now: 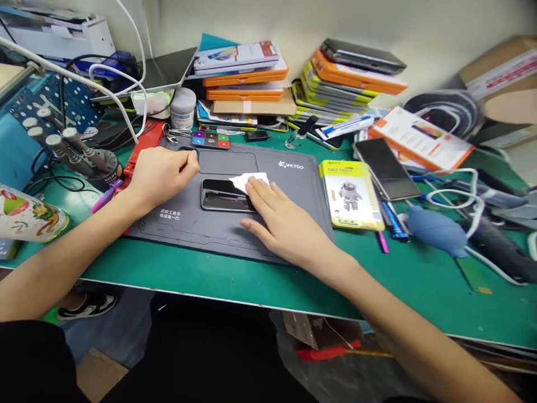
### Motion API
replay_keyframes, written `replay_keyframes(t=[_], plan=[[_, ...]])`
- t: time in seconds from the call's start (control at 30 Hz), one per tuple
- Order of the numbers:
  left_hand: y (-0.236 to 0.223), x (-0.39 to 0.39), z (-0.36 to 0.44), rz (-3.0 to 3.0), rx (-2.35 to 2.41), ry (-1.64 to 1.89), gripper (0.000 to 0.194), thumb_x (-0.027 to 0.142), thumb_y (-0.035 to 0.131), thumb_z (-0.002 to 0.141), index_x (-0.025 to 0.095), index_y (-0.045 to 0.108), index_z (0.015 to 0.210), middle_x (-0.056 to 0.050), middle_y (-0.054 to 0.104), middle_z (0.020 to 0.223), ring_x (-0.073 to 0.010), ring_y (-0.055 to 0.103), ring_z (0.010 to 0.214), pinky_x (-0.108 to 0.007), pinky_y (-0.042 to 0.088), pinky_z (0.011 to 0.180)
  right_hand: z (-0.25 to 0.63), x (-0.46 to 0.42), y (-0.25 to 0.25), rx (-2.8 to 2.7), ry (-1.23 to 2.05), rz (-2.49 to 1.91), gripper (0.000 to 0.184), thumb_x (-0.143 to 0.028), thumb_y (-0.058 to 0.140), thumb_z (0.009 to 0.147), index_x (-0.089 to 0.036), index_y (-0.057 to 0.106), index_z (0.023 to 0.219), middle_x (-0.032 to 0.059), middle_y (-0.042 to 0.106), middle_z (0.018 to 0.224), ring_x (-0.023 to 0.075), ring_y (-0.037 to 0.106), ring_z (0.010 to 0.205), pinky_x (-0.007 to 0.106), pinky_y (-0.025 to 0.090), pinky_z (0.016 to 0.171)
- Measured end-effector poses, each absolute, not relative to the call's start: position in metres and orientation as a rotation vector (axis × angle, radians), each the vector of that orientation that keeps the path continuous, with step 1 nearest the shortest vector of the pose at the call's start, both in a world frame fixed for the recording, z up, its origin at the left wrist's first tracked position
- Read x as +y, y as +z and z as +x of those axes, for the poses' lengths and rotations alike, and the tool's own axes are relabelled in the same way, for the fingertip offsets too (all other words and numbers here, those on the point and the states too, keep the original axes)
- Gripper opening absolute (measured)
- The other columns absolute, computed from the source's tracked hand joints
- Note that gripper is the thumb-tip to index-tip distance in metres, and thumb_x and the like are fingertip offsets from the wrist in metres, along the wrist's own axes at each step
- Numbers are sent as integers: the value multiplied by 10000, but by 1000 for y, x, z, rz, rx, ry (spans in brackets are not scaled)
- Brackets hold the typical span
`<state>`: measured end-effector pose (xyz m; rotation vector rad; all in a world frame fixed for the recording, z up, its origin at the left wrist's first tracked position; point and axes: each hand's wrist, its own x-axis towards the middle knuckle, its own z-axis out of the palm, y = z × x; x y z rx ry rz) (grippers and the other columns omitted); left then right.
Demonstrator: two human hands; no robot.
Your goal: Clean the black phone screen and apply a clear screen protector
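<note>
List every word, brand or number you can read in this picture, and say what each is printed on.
"WKTOO": white print on the grey work mat.
Chinese characters on the mat's left part: too small to read.
Green heading on the yellow packet: blurred.
Printing on the stacked boxes and white jar: unreadable.

Bright, even light falls from above, leaving only soft, short shadows under the hands on the grey mat [268,224]. The phone [222,196] screen carries a pale glare. The centre is sharp; the right edge blurs and smears, and the worktop [419,280] edge bows from wide-angle distortion.
</note>
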<state>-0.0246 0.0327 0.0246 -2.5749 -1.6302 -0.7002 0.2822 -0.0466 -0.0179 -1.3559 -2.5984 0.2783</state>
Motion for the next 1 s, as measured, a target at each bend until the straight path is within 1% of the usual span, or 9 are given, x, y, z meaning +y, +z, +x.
replay_keyframes(t=[0.13,0.2,0.27,0.33,0.43,0.57,0.73,0.87,1.0], plan=[[23,34,-24,-2573,-1683,-690,576,423,386,1091,223,589,591,-37,669,583,-193,601,596,-353,378,675,289,-82,-20,-2639,240,-1279,893,-608,463,1170,-176,84,1853,184,275,1873,352,296,1739,641,292,1425],[22,34,-24,-2584,-1688,-679,579,427,383,1087,223,596,589,-36,664,580,-192,602,598,-352,383,679,291,-83,-20,-2648,241,-1274,846,-587,442,1181,-179,126,1851,177,296,1868,341,311,1735,637,299,1424],[22,35,-24,-2586,-1690,-671,583,425,372,1085,223,599,588,-36,663,582,-191,604,602,-352,381,679,287,-68,-20,-2635,255,-1295,800,-594,380,1192,-133,237,1830,193,329,1854,331,318,1733,621,285,1430],[23,35,-25,-2579,-1683,-682,588,430,365,1090,224,602,593,-37,668,590,-189,603,602,-353,381,678,280,-49,-18,-2607,272,-1324,827,-640,332,1187,-77,331,1794,214,348,1843,337,312,1735,615,261,1437],[25,36,-26,-2563,-1664,-709,593,433,354,1102,229,599,602,-38,672,595,-193,598,598,-357,381,678,270,-40,-16,-2578,282,-1343,861,-678,332,1174,-80,333,1794,217,340,1845,342,301,1741,631,249,1437],[25,37,-27,-2572,-1649,-687,588,435,355,1100,234,580,594,-42,669,583,-197,586,595,-361,360,671,268,-71,-15,-2596,253,-1320,919,-716,379,1153,-59,323,1793,236,332,1842,349,304,1739,607,266,1438],[20,40,-29,-2625,-1590,-747,588,447,361,1119,234,578,616,-27,673,578,-178,590,586,-351,393,687,267,-63,-12,-2628,310,-1314,849,-674,361,1169,-115,318,1807,189,346,1848,333,303,1741,601,250,1443],[21,42,-29,-2538,-1579,-749,590,464,366,1125,236,525,605,-48,647,579,-189,547,574,-372,348,641,260,-38,-11,-2621,325,-1330,872,-665,371,1165,-54,338,1787,217,320,1852,340,283,1749,590,227,1449],[17,43,-28,-2455,-1651,-747,549,453,385,1111,239,552,634,-51,647,615,-214,591,620,-375,383,663,257,-63,-12,-2640,257,-1304,928,-702,378,1155,-3,353,1765,250,320,1843,350,282,1747,583,234,1449]])
